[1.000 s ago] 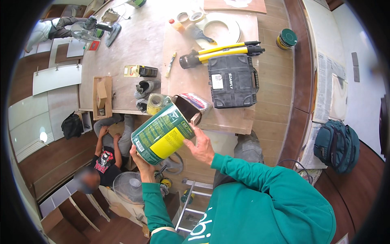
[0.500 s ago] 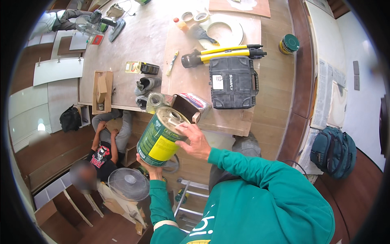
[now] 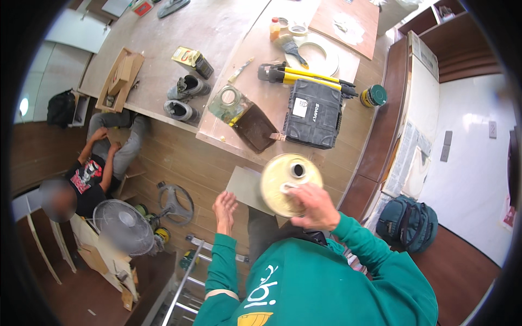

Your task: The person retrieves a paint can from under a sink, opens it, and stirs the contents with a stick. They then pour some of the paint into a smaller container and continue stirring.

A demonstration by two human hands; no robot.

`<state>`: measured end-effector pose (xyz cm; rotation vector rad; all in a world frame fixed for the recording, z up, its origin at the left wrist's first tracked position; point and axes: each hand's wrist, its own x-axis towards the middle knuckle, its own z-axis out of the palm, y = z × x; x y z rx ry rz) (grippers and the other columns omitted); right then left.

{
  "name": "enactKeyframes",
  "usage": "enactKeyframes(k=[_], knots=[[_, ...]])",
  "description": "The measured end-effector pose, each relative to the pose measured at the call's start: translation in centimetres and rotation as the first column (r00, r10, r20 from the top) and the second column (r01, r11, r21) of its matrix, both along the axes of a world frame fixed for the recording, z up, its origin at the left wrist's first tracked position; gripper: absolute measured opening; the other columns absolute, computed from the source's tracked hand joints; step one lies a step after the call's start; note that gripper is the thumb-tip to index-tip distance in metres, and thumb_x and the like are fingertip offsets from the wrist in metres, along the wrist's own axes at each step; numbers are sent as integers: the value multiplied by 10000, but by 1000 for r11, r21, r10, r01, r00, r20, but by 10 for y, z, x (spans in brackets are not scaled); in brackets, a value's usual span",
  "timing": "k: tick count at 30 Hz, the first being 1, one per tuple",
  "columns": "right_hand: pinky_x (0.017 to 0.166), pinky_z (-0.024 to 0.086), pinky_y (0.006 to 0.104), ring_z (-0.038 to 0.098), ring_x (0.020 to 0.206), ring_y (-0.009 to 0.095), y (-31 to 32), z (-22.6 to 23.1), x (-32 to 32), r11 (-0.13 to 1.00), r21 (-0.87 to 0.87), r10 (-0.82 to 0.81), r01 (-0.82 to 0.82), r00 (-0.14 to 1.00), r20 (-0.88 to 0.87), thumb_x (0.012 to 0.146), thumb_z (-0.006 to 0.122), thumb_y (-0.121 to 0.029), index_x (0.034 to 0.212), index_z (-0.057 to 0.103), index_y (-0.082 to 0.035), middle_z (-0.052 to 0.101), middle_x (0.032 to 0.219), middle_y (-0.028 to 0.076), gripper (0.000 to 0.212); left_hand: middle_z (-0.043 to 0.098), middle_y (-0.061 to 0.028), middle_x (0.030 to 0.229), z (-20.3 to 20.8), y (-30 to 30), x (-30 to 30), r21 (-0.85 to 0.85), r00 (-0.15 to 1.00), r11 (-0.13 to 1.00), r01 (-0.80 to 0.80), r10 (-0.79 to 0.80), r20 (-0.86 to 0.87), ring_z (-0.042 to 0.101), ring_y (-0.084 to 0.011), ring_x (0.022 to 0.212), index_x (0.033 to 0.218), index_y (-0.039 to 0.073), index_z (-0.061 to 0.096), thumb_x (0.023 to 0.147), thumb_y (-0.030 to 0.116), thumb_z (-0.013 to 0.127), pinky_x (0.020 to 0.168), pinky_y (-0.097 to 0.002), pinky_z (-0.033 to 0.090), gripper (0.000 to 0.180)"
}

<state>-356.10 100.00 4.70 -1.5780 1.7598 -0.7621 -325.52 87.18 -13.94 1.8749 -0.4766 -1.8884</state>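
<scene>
My right hand [image 3: 314,207] grips the handle on top of a round metal can [image 3: 283,173], which hangs upright in front of me, off the table's edge. Its yellowed lid faces up, with a dark open spout hole. My left hand [image 3: 224,209] is empty, raised to the left of the can with fingers apart. On the table corner ahead stands a container with a round mouth [image 3: 224,103], and against it a cut-open tin [image 3: 254,129] with a brown inside. A small pale handle end [image 3: 278,137] sticks out at the tin's corner.
A black hard case [image 3: 314,122], yellow-black tripod [image 3: 304,76], paintbrush [image 3: 293,50] and shoes [image 3: 187,89] sit on the table [image 3: 157,30]. A seated person [image 3: 98,168], fan [image 3: 124,225] and ladder [image 3: 187,282] are left; a backpack [image 3: 406,224] lies right.
The can has moved right and toward me, from tilted in both hands to upright in my right hand. My left hand has let go of it. The view has shifted too.
</scene>
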Motion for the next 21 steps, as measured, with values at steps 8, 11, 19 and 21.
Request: enactKeyframes(k=[8, 11, 19, 21], knots=[[755, 494, 424, 579, 807, 307, 51, -114, -21, 965, 17, -242, 261, 915, -323, 578, 823, -209, 1105, 632, -63, 556, 817, 81, 579, 693, -224, 1167, 55, -85, -133, -610, 924, 696, 380, -314, 218, 686, -281, 1074, 1269, -117, 590, 837, 230, 800, 947, -365, 535, 592], [794, 488, 447, 590, 856, 321, 49, -148, -11, 938, -54, -338, 343, 867, -365, 600, 837, -184, 1104, 627, -60, 578, 857, 93, 560, 678, -263, 1203, 48, -115, -160, -602, 930, 717, 352, -195, 311, 667, -346, 1123, 1285, -120, 578, 817, 346, 815, 998, -404, 507, 702], [822, 547, 421, 643, 913, 281, 43, -140, -12, 902, -47, -414, 429, 828, -378, 729, 881, -317, 1331, 602, -53, 571, 1213, 141, 714, 686, -231, 1181, 26, -146, -211, -671, 973, 715, 193, -53, 223, 636, -328, 1126, 1272, -95, 610, 876, 489, 747, 1016, -410, 455, 718], [857, 545, 440, 636, 983, 329, 46, -139, -21, 873, 74, -444, 482, 848, -289, 752, 868, -336, 1316, 611, -60, 575, 1189, 149, 679, 703, -205, 1151, 26, -148, -218, -697, 987, 703, 141, -42, 158, 645, -301, 1089, 1245, -77, 635, 916, 487, 719, 988, -393, 463, 658]])
